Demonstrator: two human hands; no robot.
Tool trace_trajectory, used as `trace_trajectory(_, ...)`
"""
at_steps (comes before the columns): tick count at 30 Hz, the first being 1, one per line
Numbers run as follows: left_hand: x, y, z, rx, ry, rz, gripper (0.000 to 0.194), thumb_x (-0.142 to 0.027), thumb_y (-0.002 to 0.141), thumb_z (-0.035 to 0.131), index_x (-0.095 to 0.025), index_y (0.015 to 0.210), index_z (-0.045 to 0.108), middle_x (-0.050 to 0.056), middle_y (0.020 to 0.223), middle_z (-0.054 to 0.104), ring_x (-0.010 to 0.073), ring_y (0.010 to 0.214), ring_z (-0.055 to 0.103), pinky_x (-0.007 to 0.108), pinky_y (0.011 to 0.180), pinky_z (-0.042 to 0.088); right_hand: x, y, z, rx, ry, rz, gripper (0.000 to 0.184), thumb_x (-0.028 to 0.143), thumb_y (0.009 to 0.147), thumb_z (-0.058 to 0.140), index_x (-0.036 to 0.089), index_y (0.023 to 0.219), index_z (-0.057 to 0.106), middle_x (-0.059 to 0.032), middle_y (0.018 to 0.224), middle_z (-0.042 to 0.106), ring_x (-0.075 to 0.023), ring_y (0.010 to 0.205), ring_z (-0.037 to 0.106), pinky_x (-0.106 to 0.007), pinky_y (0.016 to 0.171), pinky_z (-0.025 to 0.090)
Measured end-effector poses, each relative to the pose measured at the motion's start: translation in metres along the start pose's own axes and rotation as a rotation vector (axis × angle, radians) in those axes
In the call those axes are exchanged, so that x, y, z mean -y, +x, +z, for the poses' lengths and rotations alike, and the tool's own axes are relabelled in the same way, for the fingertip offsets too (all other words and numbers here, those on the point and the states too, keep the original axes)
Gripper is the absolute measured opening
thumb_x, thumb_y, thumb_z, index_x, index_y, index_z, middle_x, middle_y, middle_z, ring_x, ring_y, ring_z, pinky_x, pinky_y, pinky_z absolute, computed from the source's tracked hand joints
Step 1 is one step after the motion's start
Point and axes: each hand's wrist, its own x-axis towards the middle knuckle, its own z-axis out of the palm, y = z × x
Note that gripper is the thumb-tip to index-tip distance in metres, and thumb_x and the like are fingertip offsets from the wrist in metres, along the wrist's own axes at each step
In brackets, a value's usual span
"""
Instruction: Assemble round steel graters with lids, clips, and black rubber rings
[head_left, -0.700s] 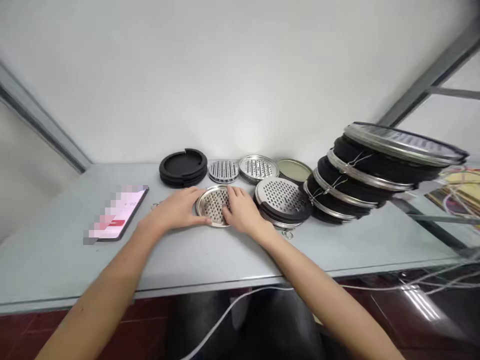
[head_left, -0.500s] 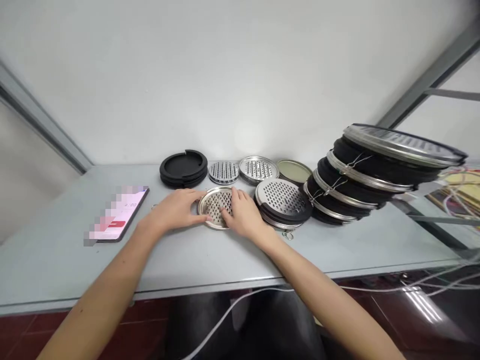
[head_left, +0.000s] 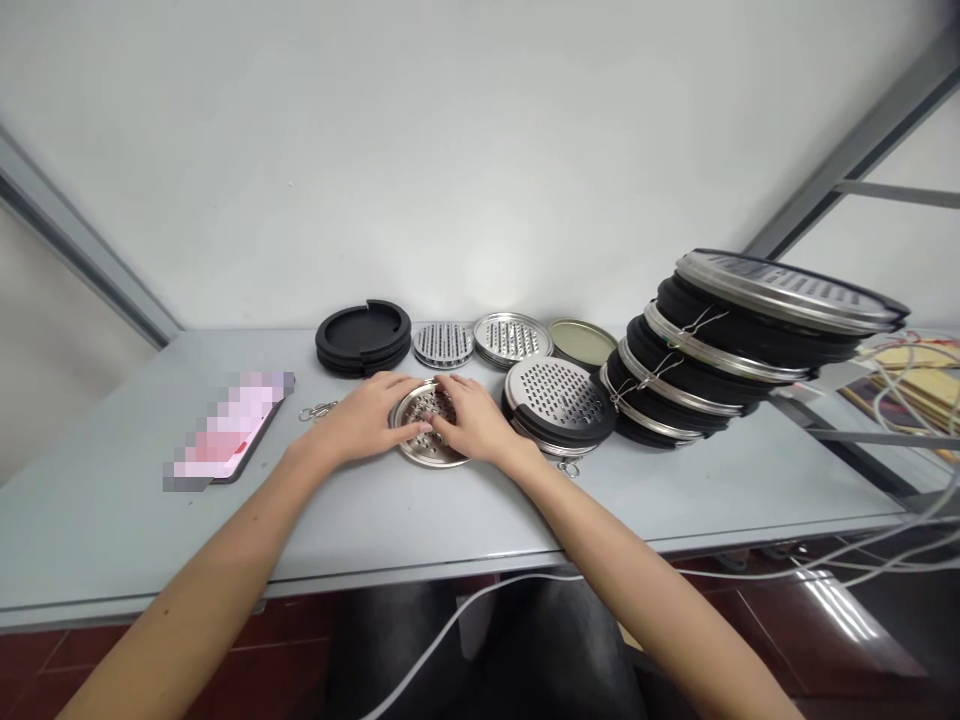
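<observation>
A round metal grater plate (head_left: pixel 433 452) with a shiny rim lies flat on the table in front of me. My left hand (head_left: pixel 367 420) curves round its left side, thumb over the perforated face and fingers at the far rim. On the right side, my right hand (head_left: pixel 478 425) grips it too, fingertips at the far edge and thumb reaching inward. Both hands cover much of the plate. Close to my right hand is a stack of grater plates (head_left: pixel 561 392) with a black ring partly round the top one. Small metal rings (head_left: pixel 319 411) lie left of my left hand.
Along the wall sit black rings (head_left: pixel 363 340), a slotted metal disc (head_left: pixel 444 343), a grater plate (head_left: pixel 513 338) and an olive-coloured lid (head_left: pixel 583 343). A tall leaning stack (head_left: pixel 697 350) bound with wire stands right. A phone (head_left: pixel 232 425) lies left. A white cable (head_left: pixel 450 635) crosses below the table edge.
My left hand has moved further over the plate, and my right fingers have shifted to its far rim. The plate sits slightly nearer me. The view has shifted a little.
</observation>
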Motion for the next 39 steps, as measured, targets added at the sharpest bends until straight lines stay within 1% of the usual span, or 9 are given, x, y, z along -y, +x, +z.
trace_trajectory(4,0.003,-0.001,0.006,0.068,0.05,-0.063,0.073,-0.064,0.088,0.053,-0.02,0.146,0.043,0.015,0.154,0.037,0.0333,0.141,0.036,0.049,0.114,0.034,0.0,0.0,0.005,-0.142,0.086,-0.016,0.048,0.031,0.091,0.054,0.007,0.133,0.05,-0.021,0.13,0.058,-0.0294,0.123,0.051,-0.045,0.108,0.038)
trace_trajectory(7,0.005,-0.002,0.008,0.097,0.074,-0.081,0.077,-0.068,0.088,0.049,-0.019,0.148,0.04,0.016,0.157,0.033,0.0345,0.144,0.031,0.05,0.115,0.032,0.003,-0.001,0.004,-0.25,0.214,-0.087,0.037,0.017,0.089,0.046,0.012,0.125,0.055,-0.0152,0.126,0.061,-0.0249,0.12,0.053,-0.042,0.105,0.04)
trace_trajectory(10,0.007,-0.001,0.01,0.092,0.082,-0.068,0.079,-0.07,0.088,0.048,-0.019,0.148,0.041,0.015,0.159,0.031,0.0341,0.146,0.029,0.049,0.117,0.03,0.004,-0.001,-0.001,-0.338,0.31,-0.151,0.03,0.003,0.078,0.04,0.018,0.088,0.063,-0.008,0.102,0.066,-0.0206,0.103,0.058,-0.036,0.095,0.045)
trace_trajectory(12,0.007,0.0,0.011,0.097,0.081,-0.049,0.08,-0.069,0.088,0.048,-0.018,0.148,0.04,0.013,0.159,0.031,0.0335,0.147,0.026,0.049,0.119,0.027,0.004,-0.002,-0.003,-0.386,0.323,-0.138,0.027,0.0,0.073,0.04,0.02,0.064,0.055,-0.0052,0.083,0.064,-0.0192,0.087,0.058,-0.033,0.084,0.046)
trace_trajectory(15,0.008,0.002,0.013,0.098,0.07,-0.018,0.079,-0.066,0.089,0.048,-0.017,0.15,0.038,0.01,0.158,0.035,0.0307,0.149,0.024,0.046,0.121,0.024,0.002,-0.001,-0.004,-0.418,0.293,-0.074,0.028,-0.001,0.07,0.041,0.021,0.055,0.048,-0.003,0.07,0.058,-0.0181,0.076,0.054,-0.031,0.075,0.043)
trace_trajectory(27,0.004,0.004,0.011,0.136,0.066,-0.017,0.073,-0.06,0.089,0.053,-0.018,0.148,0.042,0.011,0.148,0.05,0.0332,0.146,0.031,0.047,0.116,0.032,0.002,0.001,0.001,-0.277,0.115,0.091,0.021,0.009,0.083,0.047,0.019,0.073,0.063,-0.0074,0.093,0.065,-0.0225,0.096,0.057,-0.037,0.094,0.042)
trace_trajectory(31,0.004,0.001,0.006,0.097,0.102,-0.01,0.068,-0.059,0.089,0.054,-0.021,0.144,0.048,0.012,0.14,0.057,0.0352,0.142,0.036,0.05,0.113,0.034,-0.002,0.0,0.0,-0.218,0.049,0.101,0.021,0.016,0.087,0.051,0.016,0.098,0.069,-0.0108,0.114,0.064,-0.0246,0.111,0.055,-0.039,0.103,0.04)
trace_trajectory(34,0.004,0.0,0.005,0.081,0.092,-0.029,0.069,-0.061,0.087,0.055,-0.023,0.145,0.047,0.013,0.139,0.057,0.0359,0.141,0.038,0.05,0.112,0.036,-0.003,-0.001,0.003,-0.156,-0.022,0.125,0.033,0.027,0.091,0.052,0.013,0.118,0.063,-0.016,0.131,0.057,-0.0275,0.123,0.049,-0.042,0.108,0.037)
trace_trajectory(39,0.004,-0.001,0.006,0.121,0.073,-0.019,0.078,-0.064,0.085,0.057,-0.024,0.149,0.041,0.011,0.146,0.052,0.0355,0.142,0.037,0.049,0.115,0.034,-0.002,-0.001,0.005,-0.088,-0.1,0.112,0.042,0.035,0.094,0.051,0.01,0.127,0.057,-0.0198,0.136,0.052,-0.0298,0.131,0.043,-0.044,0.11,0.035)
